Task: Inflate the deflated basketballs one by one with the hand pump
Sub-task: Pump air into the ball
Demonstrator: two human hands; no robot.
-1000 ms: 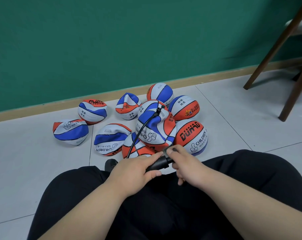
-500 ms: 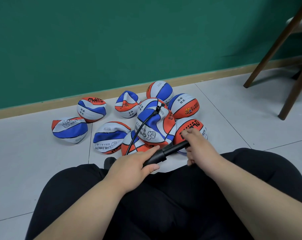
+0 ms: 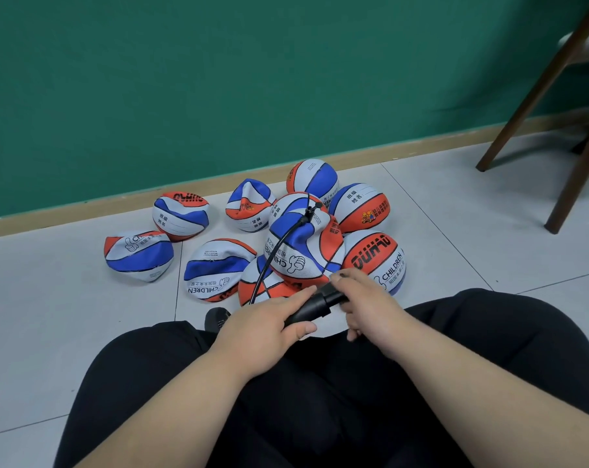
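Note:
Several red, white and blue basketballs lie heaped on the tiled floor in front of my legs, most of them crumpled. A partly filled ball [image 3: 303, 251] sits on top of the heap, with a black hose [image 3: 276, 246] plugged into its top. The hose runs down to the black hand pump [image 3: 311, 309]. My left hand [image 3: 262, 329] grips the pump barrel. My right hand [image 3: 367, 305] grips the handle, pushed in close against the barrel. A rounder ball [image 3: 376, 261] lies just behind my right hand.
A green wall with a tan skirting board [image 3: 83, 211] stands behind the balls. Wooden chair legs [image 3: 577, 170] are at the far right. My black-trousered knees [image 3: 489, 332] frame the pump on both sides.
My right hand pulled the handle out away from the barrel, then pushed it back in. The left hand kept its hold on the barrel.

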